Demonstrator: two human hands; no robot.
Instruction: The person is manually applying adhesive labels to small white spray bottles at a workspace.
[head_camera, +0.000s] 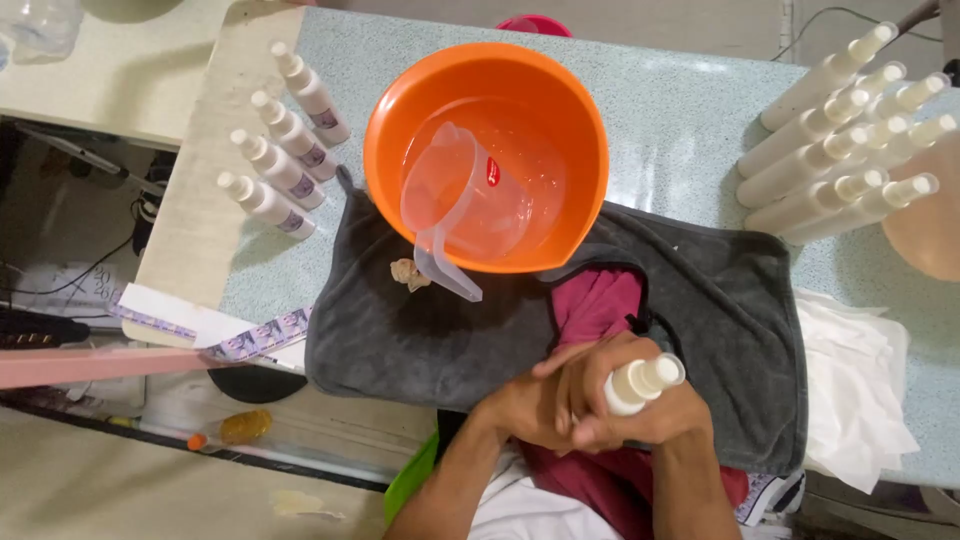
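Observation:
Both my hands wrap one white spray bottle at the near edge of the table, its nozzle end sticking up to the right. My right hand grips the bottle body. My left hand lies over it from the left, fingers across the bottle. Under the hands lie a maroon cloth and a dark grey towel. Just beyond stands an orange basin of clear liquid with a clear plastic jug leaning in it.
Several labelled white bottles lie in a row at the left of the speckled table. Several plain white bottles are grouped at the right. White paper lies at the right, label strips at the left edge.

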